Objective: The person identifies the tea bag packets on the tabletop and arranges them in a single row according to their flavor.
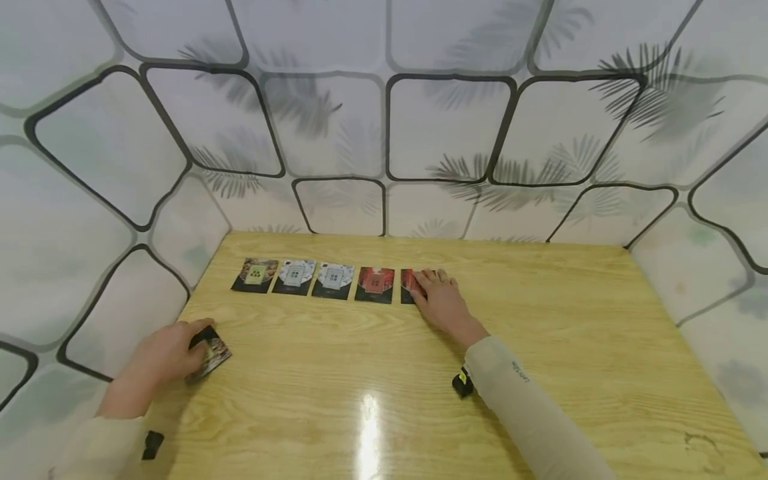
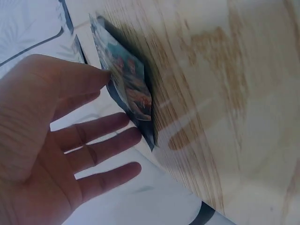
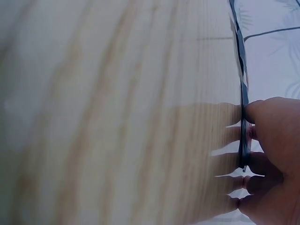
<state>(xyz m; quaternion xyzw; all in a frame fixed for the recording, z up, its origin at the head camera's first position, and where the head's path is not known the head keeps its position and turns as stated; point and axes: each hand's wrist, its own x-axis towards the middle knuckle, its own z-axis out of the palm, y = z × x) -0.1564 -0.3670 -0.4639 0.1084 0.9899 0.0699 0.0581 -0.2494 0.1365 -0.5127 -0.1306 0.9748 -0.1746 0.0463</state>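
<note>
In the head view, my left hand (image 1: pixel 171 353) pinches a flat dark packet with a food-like picture (image 1: pixel 217 352) near the table's left edge. Thumb and fingers meet its edge in the left wrist view, where the packet (image 2: pixel 129 77) stands tilted with a shadow beside it. My right hand (image 1: pixel 443 303) rests with extended fingers on a red-and-black packet (image 1: pixel 407 287), covering its right part. This packet ends a row: a red packet (image 1: pixel 375 285), two silvery-white packets (image 1: pixel 333 280) and a yellow-labelled packet (image 1: pixel 256 275) lie to its left.
The wooden table (image 1: pixel 330 360) has white patterned walls (image 1: pixel 336 133) at its back and sides. Small black objects, one with a yellow mark (image 1: pixel 463 383), sit at both sleeves. Light glares off the table's front middle.
</note>
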